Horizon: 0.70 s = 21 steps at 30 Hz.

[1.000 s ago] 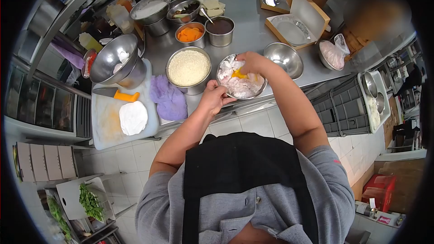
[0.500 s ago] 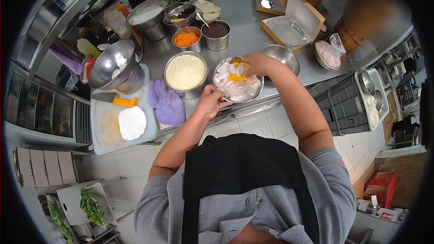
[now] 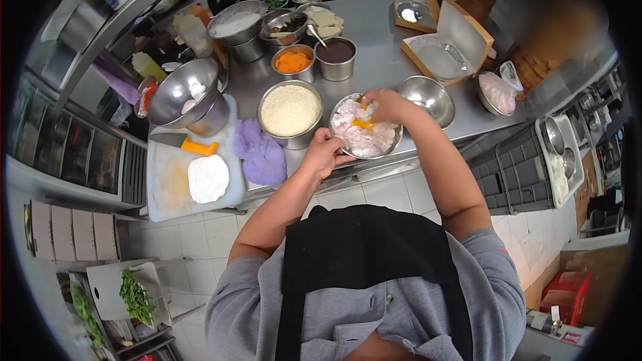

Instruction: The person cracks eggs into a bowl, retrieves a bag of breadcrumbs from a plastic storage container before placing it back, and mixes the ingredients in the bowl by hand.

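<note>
My left hand (image 3: 326, 152) is closed on the near left rim of a metal bowl (image 3: 371, 158) at the counter's front edge. Pale pinkish, flour-dusted pieces (image 3: 354, 139) fill the bowl, with yellow egg (image 3: 363, 124) among them. My right hand (image 3: 386, 107) reaches in from the far right side. Its fingers are curled down into the mix, and their tips are hidden. Left of the bowl stands a metal pot of whitish crumbs (image 3: 291, 109). On the right, touching or very near it, is a shiny metal bowl (image 3: 428, 99) with nothing visible inside.
A purple cloth (image 3: 259, 154) lies beside a cutting board (image 3: 170, 197) bearing a yellow-handled knife (image 3: 199, 148) and a white round piece (image 3: 208, 179). Behind are pots of orange slices (image 3: 293, 62) and brown sauce (image 3: 336, 52). An open cardboard box (image 3: 445, 53) sits back right.
The view has shifted, so the counter appears farther right and slightly lower. My right hand has moved within the bowl, and less yellow egg shows. My left hand keeps the rim.
</note>
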Motion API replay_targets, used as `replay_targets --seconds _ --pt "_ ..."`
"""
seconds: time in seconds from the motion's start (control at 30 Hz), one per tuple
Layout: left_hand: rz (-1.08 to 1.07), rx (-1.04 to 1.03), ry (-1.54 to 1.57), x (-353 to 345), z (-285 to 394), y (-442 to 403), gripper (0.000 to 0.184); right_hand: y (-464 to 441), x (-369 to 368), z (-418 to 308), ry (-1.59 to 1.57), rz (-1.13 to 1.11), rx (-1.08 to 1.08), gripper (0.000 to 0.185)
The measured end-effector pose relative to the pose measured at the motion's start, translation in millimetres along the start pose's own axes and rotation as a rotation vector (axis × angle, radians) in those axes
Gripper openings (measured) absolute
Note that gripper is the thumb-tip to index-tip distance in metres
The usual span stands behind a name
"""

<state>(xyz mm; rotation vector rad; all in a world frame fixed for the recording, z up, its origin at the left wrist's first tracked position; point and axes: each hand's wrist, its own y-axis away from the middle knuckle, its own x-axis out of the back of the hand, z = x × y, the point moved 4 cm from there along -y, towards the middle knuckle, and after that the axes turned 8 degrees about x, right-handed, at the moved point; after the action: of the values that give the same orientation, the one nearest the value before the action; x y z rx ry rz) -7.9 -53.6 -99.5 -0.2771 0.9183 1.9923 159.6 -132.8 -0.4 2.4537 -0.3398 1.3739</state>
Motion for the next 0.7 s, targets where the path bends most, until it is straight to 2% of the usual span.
replay_targets --seconds 0.13,0.27,0.37,0.43,0.47,0.5,0.53,0.6,0.63,0.7 --pt "-0.002 0.009 -0.008 3 3 3 0.020 7 23 -23 -0.029 -0.044 0.142 0.037" --pt "-0.023 0.024 0.025 8 0 0 0.018 7 30 -26 -0.137 -0.106 0.162 0.037" --pt "-0.020 0.016 0.022 10 -5 0 0.019 11 32 -23 0.020 -0.040 0.198 0.045" --pt "-0.009 0.000 0.013 7 -7 1 0.021 24 17 -23 0.117 -0.326 0.041 0.081" --pt "0.044 0.004 0.007 5 -7 5 0.030 24 2 -14 0.119 -0.327 0.045 0.081" --pt "0.097 0.007 0.001 3 -4 8 0.039 19 -22 1 0.099 -0.296 0.054 0.096" --pt "0.103 0.003 0.003 -1 -1 11 0.039 19 -29 0 0.078 -0.265 0.065 0.112" --pt "0.066 -0.009 -0.079 -10 5 18 0.059 14 -35 5 0.078 -0.268 0.040 0.118" --pt "0.076 -0.008 -0.076 -11 4 18 0.059 15 -36 5 0.081 -0.269 0.009 0.123" --pt "0.091 -0.034 -0.088 -12 8 16 0.065 10 -38 15 0.015 -0.239 0.006 0.117"
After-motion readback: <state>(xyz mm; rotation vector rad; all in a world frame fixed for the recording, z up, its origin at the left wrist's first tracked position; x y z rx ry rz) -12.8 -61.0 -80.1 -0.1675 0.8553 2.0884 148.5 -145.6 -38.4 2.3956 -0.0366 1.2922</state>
